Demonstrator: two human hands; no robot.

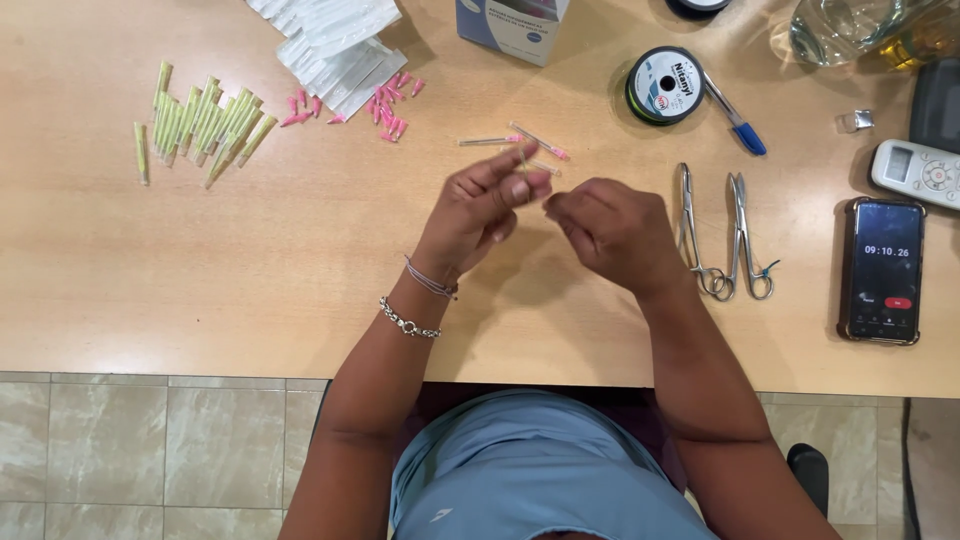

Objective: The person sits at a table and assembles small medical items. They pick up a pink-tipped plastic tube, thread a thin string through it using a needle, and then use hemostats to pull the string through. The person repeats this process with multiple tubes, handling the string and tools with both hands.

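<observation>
A thin needle [528, 158] is pinched by the left hand [487, 200]; the right hand [610, 225] is curled. A fingertip could be pricked.

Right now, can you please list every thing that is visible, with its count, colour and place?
table: one, light wood, under everything
yellow-green caps: a pile, far left
pink caps: a scattered group, upper middle
wrapped packets: a heap, white, top
box: one, white and blue, top edge
thread spool: one, dark, upper right
pen: one, blue cap, beside the spool
needles: a few, pink hubs, above the hands
forceps: two, metal, right of the hands
phone: one, dark, right
remote: one, white, right edge
left hand: pinching a small thin item
right hand: fingers curled, next to the left
</observation>
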